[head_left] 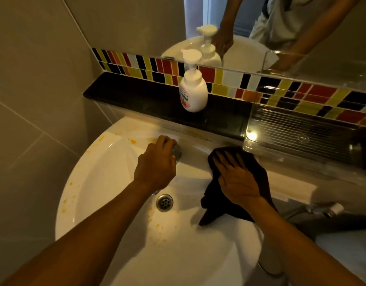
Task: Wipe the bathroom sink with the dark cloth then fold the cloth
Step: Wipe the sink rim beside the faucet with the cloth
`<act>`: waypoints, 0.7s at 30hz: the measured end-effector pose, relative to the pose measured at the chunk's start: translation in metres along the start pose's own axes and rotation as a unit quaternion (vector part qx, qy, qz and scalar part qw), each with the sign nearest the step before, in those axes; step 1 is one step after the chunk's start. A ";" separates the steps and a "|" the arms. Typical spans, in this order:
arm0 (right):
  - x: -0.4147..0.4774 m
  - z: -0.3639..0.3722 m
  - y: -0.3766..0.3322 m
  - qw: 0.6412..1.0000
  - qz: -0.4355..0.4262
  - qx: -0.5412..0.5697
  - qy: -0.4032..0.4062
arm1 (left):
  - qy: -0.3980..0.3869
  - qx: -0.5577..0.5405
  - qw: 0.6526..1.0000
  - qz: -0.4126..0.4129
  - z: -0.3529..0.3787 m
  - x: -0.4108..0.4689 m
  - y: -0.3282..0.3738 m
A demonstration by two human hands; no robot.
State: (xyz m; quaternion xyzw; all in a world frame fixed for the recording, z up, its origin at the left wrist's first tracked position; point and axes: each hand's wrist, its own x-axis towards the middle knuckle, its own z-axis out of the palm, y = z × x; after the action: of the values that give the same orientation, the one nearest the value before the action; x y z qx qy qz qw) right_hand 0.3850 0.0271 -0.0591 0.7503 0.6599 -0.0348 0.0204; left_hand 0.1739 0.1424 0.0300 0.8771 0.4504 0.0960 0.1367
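A white bathroom sink [107,166] fills the middle of the view, with orange-yellow stains along its left rim and near the metal drain [164,202]. My left hand [157,162] is curled over the metal tap [177,151] at the back of the basin. My right hand [237,178] lies flat, fingers spread, on the dark cloth [258,172]. The cloth rests on the sink's right rim and hangs down into the basin.
A white soap pump bottle [193,89] stands on a black ledge [136,98] behind the sink. A clear plastic tray [301,133] sits on the ledge at right. Coloured tiles and a mirror rise behind; a grey tiled wall stands at left.
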 end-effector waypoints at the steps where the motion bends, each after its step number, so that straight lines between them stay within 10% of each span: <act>1: 0.007 -0.001 0.003 1.000 -0.026 -0.010 0.009 | 0.001 0.003 1.000 0.002 0.000 0.001 0.000; 19: 0.134 0.000 -0.047 0.977 -0.193 -0.084 -0.048 | -0.019 0.041 0.999 -0.029 0.001 0.000 0.001; 21: 0.136 -0.010 -0.051 0.981 -0.174 0.039 -0.071 | -0.018 0.045 0.998 -0.026 0.000 0.001 0.001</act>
State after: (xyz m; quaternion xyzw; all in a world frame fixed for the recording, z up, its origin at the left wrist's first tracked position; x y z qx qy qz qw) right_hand 0.3519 0.1690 -0.0593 0.6195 0.7757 -0.1165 0.0318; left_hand 0.1752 0.1424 0.0301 0.8721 0.4740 0.0560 0.1075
